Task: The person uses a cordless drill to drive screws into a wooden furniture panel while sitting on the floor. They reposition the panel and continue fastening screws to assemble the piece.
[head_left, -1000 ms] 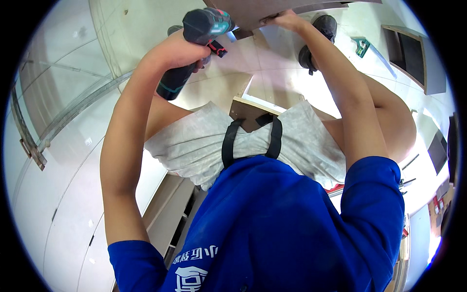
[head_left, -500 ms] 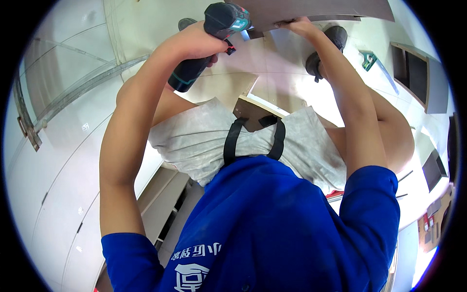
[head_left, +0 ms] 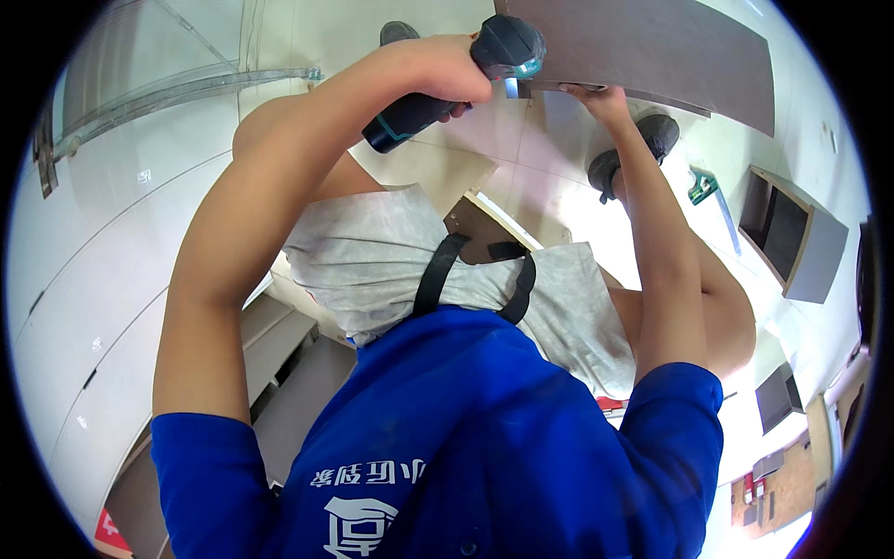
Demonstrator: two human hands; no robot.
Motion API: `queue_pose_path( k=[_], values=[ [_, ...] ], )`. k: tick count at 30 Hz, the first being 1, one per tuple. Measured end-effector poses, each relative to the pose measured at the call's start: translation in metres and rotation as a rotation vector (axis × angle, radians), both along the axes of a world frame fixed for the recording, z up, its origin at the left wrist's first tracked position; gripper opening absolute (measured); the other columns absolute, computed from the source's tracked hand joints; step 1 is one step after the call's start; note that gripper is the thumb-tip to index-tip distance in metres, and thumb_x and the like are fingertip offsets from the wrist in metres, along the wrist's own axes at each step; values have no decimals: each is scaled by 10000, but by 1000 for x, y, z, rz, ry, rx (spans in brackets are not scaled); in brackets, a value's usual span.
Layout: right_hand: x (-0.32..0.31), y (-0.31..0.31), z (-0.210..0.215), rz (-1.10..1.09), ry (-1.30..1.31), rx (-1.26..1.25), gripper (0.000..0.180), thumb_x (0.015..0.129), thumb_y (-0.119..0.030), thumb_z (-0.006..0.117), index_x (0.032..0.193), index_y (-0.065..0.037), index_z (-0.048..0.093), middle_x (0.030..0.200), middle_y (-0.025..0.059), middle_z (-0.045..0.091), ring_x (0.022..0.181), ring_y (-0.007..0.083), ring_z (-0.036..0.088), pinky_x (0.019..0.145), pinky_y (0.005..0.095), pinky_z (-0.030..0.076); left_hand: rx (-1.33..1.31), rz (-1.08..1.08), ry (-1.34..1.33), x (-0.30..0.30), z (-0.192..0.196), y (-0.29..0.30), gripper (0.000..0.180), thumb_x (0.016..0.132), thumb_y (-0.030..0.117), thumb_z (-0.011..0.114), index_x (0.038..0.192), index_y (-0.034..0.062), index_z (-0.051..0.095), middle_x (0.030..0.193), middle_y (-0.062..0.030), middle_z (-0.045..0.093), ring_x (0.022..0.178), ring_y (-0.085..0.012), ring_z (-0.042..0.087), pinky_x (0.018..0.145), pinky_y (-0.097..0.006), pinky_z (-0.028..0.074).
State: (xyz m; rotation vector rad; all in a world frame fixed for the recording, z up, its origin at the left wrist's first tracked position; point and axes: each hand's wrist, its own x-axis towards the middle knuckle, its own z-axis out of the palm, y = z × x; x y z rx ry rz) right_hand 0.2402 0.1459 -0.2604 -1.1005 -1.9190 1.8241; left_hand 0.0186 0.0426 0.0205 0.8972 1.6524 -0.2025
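With the left hand [head_left: 458, 76], grips a black-and-teal cordless drill [head_left: 507, 48], fingers wrapped around its handle, battery end tipped toward the near left and head turned right toward a dark brown panel [head_left: 652, 61]. Cannot tell whether the drill meets the panel. With the right hand [head_left: 601, 102], touches the near edge of that panel; cannot tell how tightly the fingers close there.

Nearest, wears a blue short-sleeved shirt [head_left: 521, 419] with white print, then light grey shorts [head_left: 354, 247] and two black straps [head_left: 438, 270]. Between the thighs, just beyond the straps, has a brown board [head_left: 480, 228] with a pale edge.

Farther out to the right, has an open-fronted box [head_left: 822, 252], dark inside, on the pale floor [head_left: 549, 168]. Between that box and the right leg, has a green-handled tool [head_left: 703, 189] with a long thin blade. Plants a dark shoe [head_left: 659, 140] just beside the panel's near edge.

To the far left, has a long metal rail [head_left: 177, 102]. Farthest, has the panel's broad face spread to the right of the drill, beyond the right hand.
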Motion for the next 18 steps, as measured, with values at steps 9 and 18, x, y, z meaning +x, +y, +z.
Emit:
queue_pose_path(
  k=[9,18],
  values=[
    [3,0,-8,-27,27,46,556,721,-193,904,1168,1,636,1124,109,712,1042,233,667,914,348,531,10,44,3,1,-6,-3,260,766,111,534,1011,39,582,736,-104,661,587,-194,660,573,-357,565],
    [5,6,-17,45,152,-20,423,765,-89,854,1131,-8,657,1077,95,725,1029,204,668,910,339,529,24,2,-26,1,-3,1,254,759,113,539,995,34,590,739,-103,661,594,-194,665,572,-351,569]
  ],
)
